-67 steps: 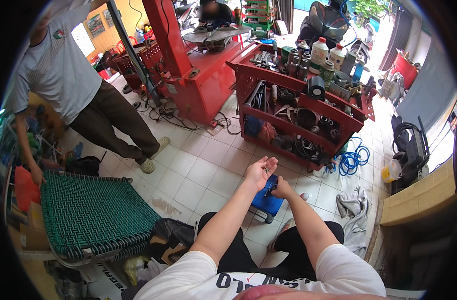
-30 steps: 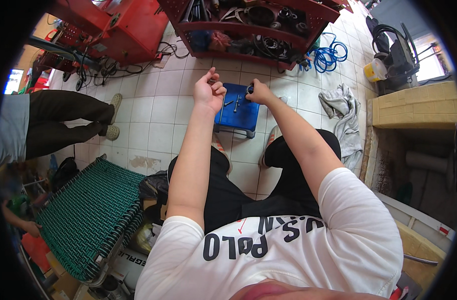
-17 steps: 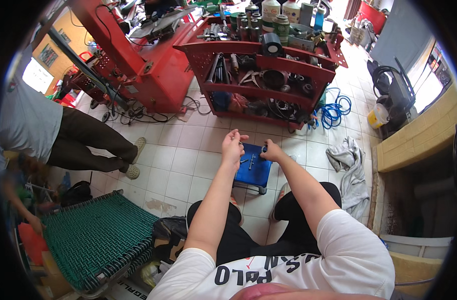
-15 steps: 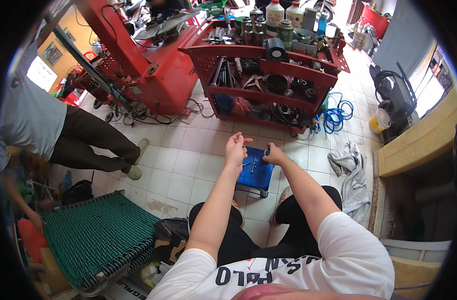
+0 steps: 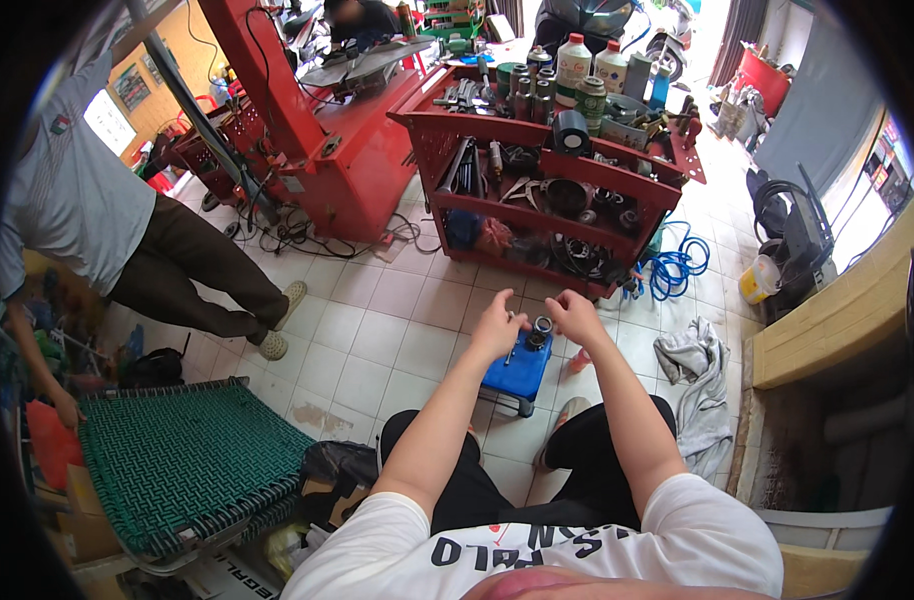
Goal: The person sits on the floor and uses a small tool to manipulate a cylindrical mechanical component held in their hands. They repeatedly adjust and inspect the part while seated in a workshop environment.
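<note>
Both my hands are raised over a small blue stool point(image 5: 517, 377) in front of my knees. The fingers of my left hand point(image 5: 496, 328) are bent together above the stool's left side, round something too small to make out. My right hand point(image 5: 579, 320) hangs above the right side, its fingers curled down with their tips hidden. Just left of those fingers shows a round metal ring-shaped part point(image 5: 543, 325); whether they touch it I cannot tell. A darker metal ring point(image 5: 535, 342) is right below it, on the stool top. A thin bolt-like metal piece point(image 5: 509, 356) lies beside it, partly behind my left hand.
A red tool cart point(image 5: 547, 190) full of bottles, cans and parts stands ahead. Blue hose point(image 5: 677, 262) and a grey cloth point(image 5: 699, 380) lie on the floor at right. A pink object point(image 5: 578, 362) stands by the stool. At left are a green woven seat point(image 5: 192, 465) and another person point(image 5: 87, 190).
My hands now sit slightly lower and further right in the picture. The right hand has drawn off the stool's corner, so the metal rings show. The whole view has shifted a little.
</note>
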Demonstrator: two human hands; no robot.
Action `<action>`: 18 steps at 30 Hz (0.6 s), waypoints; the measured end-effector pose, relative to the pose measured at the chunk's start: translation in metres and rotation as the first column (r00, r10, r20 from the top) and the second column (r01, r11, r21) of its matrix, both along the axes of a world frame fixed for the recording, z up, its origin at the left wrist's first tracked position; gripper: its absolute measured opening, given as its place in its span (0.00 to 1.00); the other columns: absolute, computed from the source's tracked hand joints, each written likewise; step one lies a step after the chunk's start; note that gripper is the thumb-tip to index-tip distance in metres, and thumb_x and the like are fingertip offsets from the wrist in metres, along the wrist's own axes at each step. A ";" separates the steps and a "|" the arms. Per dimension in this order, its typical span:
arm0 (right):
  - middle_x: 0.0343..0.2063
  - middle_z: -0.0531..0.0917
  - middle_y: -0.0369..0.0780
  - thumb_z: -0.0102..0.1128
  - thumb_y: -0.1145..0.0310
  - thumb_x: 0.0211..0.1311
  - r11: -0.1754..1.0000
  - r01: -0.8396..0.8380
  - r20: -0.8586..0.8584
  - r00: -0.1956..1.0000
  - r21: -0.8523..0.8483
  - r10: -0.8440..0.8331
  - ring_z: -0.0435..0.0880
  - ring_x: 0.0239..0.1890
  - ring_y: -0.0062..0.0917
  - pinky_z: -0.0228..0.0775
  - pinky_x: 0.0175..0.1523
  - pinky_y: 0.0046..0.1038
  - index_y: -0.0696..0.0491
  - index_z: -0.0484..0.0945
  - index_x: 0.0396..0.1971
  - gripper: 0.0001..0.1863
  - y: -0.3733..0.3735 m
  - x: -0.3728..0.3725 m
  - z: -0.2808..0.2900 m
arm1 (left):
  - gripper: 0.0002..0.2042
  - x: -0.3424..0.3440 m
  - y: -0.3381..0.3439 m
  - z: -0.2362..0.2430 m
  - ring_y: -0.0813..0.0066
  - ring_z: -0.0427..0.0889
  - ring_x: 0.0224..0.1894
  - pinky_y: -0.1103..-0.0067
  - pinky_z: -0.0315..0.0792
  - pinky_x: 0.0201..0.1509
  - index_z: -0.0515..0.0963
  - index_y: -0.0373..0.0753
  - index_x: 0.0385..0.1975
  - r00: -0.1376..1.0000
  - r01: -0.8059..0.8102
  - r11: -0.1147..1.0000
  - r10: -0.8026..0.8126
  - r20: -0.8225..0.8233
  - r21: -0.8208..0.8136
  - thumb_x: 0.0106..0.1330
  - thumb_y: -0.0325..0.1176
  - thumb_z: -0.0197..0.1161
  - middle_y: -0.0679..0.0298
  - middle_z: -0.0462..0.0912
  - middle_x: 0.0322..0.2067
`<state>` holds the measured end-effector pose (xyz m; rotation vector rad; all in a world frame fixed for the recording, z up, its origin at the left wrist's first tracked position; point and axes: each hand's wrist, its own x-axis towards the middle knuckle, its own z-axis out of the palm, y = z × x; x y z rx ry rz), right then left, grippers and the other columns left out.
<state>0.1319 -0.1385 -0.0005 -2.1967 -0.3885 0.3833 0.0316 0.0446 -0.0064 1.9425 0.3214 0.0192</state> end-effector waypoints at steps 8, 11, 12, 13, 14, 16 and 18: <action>0.29 0.87 0.47 0.63 0.50 0.67 0.980 -0.198 0.041 0.979 -0.018 0.199 0.88 0.33 0.38 0.77 0.41 0.36 0.59 0.84 0.33 0.23 -0.049 -0.068 0.023 | 0.37 -0.019 -0.055 0.009 0.54 0.87 0.46 0.68 0.77 0.52 0.52 0.35 0.75 0.936 0.344 0.897 -0.349 -0.032 0.276 0.65 0.26 0.59 0.46 0.87 0.40; 0.29 0.89 0.44 0.62 0.53 0.68 0.960 -0.281 0.007 0.960 0.011 0.281 0.88 0.33 0.33 0.77 0.41 0.33 0.58 0.84 0.33 0.20 -0.048 -0.068 0.007 | 0.38 -0.025 -0.055 0.012 0.51 0.86 0.47 0.67 0.77 0.52 0.52 0.35 0.75 0.921 0.379 0.846 -0.385 -0.063 0.374 0.64 0.27 0.60 0.44 0.86 0.42; 0.29 0.89 0.44 0.62 0.54 0.68 0.949 -0.314 -0.001 0.950 0.011 0.314 0.88 0.33 0.32 0.77 0.41 0.33 0.59 0.85 0.33 0.20 -0.044 -0.065 0.006 | 0.39 -0.030 -0.054 0.012 0.49 0.86 0.47 0.66 0.77 0.52 0.52 0.35 0.75 0.922 0.380 0.855 -0.378 -0.078 0.353 0.64 0.28 0.61 0.43 0.86 0.42; 0.29 0.89 0.43 0.63 0.54 0.68 0.938 -0.345 -0.007 0.938 0.010 0.345 0.88 0.33 0.31 0.77 0.41 0.32 0.59 0.85 0.32 0.19 -0.043 -0.066 0.006 | 0.40 -0.034 -0.051 0.014 0.48 0.85 0.47 0.65 0.77 0.52 0.52 0.36 0.76 0.923 0.382 0.863 -0.372 -0.093 0.331 0.63 0.29 0.62 0.43 0.85 0.43; 0.29 0.89 0.43 0.62 0.55 0.68 0.929 -0.369 -0.046 0.928 0.035 0.371 0.88 0.33 0.30 0.77 0.41 0.32 0.59 0.85 0.32 0.19 -0.040 -0.066 0.009 | 0.40 -0.036 -0.048 0.018 0.46 0.85 0.47 0.63 0.77 0.52 0.52 0.37 0.76 0.926 0.377 0.871 -0.364 -0.102 0.315 0.63 0.30 0.63 0.42 0.85 0.43; 0.29 0.89 0.42 0.61 0.56 0.68 0.907 -0.413 -0.121 0.899 0.087 0.421 0.88 0.32 0.28 0.77 0.41 0.31 0.59 0.85 0.32 0.19 -0.037 -0.067 0.016 | 0.40 -0.041 -0.045 0.024 0.49 0.86 0.47 0.65 0.77 0.52 0.51 0.36 0.76 0.924 0.383 0.865 -0.353 -0.150 0.325 0.64 0.28 0.61 0.43 0.86 0.42; 0.28 0.90 0.40 0.61 0.57 0.68 0.898 -0.434 -0.117 0.891 0.070 0.439 0.88 0.32 0.27 0.78 0.41 0.30 0.59 0.85 0.31 0.18 -0.031 -0.067 0.018 | 0.40 -0.046 -0.042 0.025 0.50 0.86 0.47 0.66 0.77 0.52 0.50 0.36 0.76 0.922 0.385 0.866 -0.350 -0.164 0.318 0.64 0.27 0.60 0.43 0.86 0.42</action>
